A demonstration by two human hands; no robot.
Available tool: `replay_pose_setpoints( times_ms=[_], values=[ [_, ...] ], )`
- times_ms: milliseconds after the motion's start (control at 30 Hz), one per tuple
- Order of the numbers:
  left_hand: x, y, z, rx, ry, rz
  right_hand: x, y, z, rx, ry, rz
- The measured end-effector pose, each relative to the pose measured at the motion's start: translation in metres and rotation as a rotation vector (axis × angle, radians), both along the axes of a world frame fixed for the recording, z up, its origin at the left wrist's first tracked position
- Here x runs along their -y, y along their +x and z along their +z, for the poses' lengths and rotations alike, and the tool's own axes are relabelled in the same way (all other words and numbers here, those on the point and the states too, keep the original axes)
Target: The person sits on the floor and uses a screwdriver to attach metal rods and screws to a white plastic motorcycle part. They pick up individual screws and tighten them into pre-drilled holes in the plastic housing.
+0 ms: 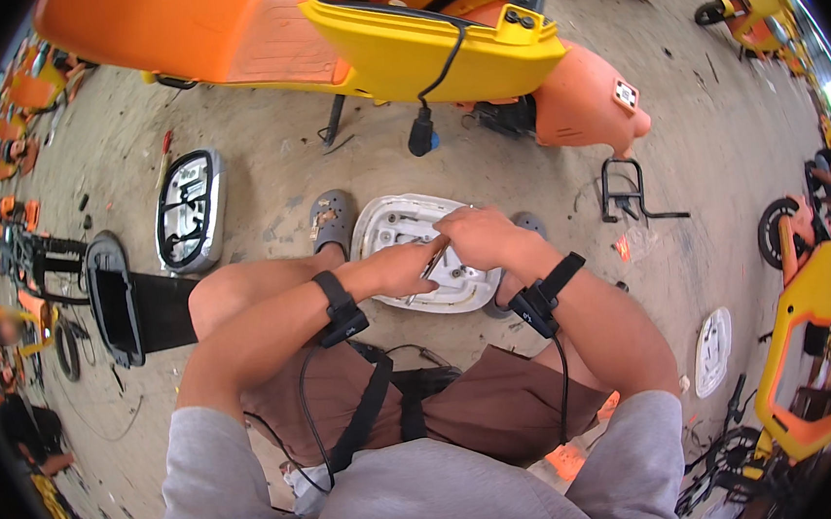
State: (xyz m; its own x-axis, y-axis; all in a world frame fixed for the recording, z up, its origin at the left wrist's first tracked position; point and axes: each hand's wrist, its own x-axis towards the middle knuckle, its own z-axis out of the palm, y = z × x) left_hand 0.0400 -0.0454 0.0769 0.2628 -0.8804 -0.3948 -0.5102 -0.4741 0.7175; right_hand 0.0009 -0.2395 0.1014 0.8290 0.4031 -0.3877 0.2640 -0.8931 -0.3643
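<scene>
A white, rounded plastic base (395, 214), like the underside of a scooter seat, lies on the floor between my feet. Above its middle my two hands meet, the right slightly farther away. My left hand (406, 268) is closed around a slim, partly metallic thing (432, 259), mostly covered by fingers, so its kind does not show. Beside it, my right hand (480, 239) is bent with the fingertips together at that thing's far end. Whether the right fingers grip it or something small is hidden.
A yellow-and-orange scooter body (439, 58) stands ahead, a black cable and plug (421, 132) dangling from it. Left lies a black-rimmed white seat base (219, 207); right, a black metal frame (622, 191) and another white panel (713, 353). More scooters and people line both sides.
</scene>
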Motion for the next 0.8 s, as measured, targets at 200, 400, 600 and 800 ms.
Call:
replay_pose_setpoints(
  times_ms=[200,400,600,800],
  values=[
    [-0.024,-0.006,0.015,0.445,-0.002,-0.206,-0.011,-0.01,0.008,-0.123,-0.033,-0.035],
    [-0.025,0.008,0.021,0.549,-0.148,-0.117,-0.02,-0.015,-0.005,0.099,-0.089,-0.07],
    [-0.03,0.006,0.023,0.599,-0.072,-0.031,-0.017,-0.014,-0.009,0.202,-0.251,-0.08],
    [-0.082,-0.063,0.14,-0.171,-0.063,-0.148,-0.007,-0.016,0.006,-0.019,-0.239,-0.081]
  ],
)
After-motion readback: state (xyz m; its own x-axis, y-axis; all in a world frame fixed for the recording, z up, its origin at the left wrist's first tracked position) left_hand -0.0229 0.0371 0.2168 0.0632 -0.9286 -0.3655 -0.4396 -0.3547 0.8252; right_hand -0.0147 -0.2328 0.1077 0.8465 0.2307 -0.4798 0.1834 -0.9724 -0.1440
